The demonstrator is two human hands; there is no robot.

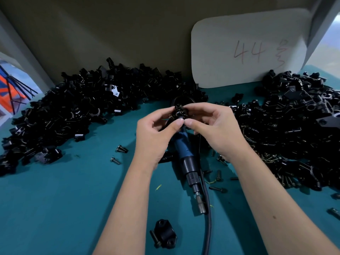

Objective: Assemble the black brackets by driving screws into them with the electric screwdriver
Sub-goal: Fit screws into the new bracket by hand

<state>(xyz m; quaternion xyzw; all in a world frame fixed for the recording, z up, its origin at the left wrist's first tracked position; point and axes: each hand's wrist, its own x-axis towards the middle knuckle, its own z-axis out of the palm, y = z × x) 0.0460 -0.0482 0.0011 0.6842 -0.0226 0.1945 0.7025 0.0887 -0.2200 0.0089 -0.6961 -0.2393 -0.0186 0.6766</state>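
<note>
My left hand and my right hand meet above the middle of the teal table and together pinch a small black bracket between fingertips and thumbs. Under my hands lies the electric screwdriver, blue-bodied with a black collar, its bit pointing toward me. Its black cable runs down to the frame's bottom edge. A bracket with a screw in it lies near the front edge.
A big heap of black brackets fills the left and back. Another heap of brackets and screws covers the right. Loose screws lie on the teal table. A white card marked 44 leans on the back wall.
</note>
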